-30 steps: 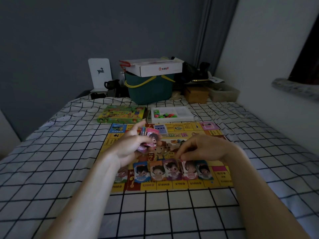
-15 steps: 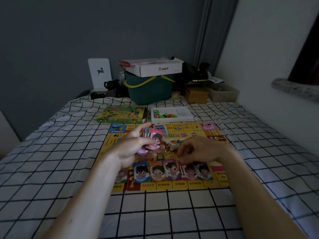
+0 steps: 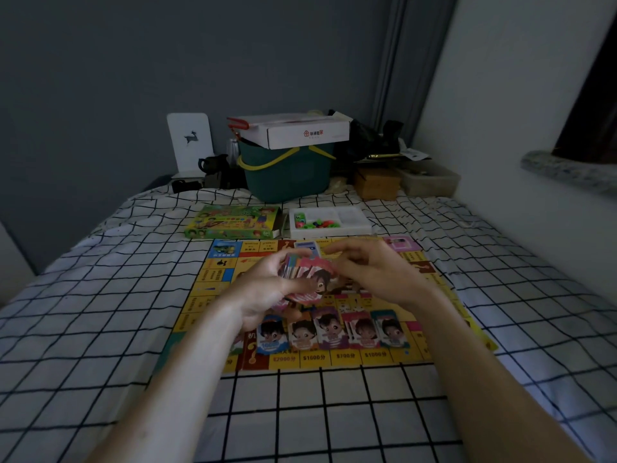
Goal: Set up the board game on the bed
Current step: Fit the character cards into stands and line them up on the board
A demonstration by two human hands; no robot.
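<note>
A yellow game board (image 3: 213, 285) lies flat on the checked bed sheet. Several cartoon-faced card piles (image 3: 334, 329) stand in a row along its near edge. My left hand (image 3: 263, 289) holds a stack of cards (image 3: 305, 279) above the board's middle, pink card on top. My right hand (image 3: 377, 272) is right beside that stack, fingers curled at the top card's edge; whether it pinches the card is unclear. The green game box (image 3: 233, 222) and a white tray of coloured pieces (image 3: 329, 222) lie beyond the board.
A teal bucket (image 3: 287, 175) with a white carton (image 3: 300, 132) on top stands at the bed's head, next to a white stand (image 3: 190, 142), a brown box (image 3: 377, 183) and a clear tub (image 3: 430, 180). A wall and a stone sill (image 3: 564, 172) are at the right.
My right hand has lifted from the row of card piles at the board's near edge and moved up to the stack in my left hand. The left hand has barely moved.
</note>
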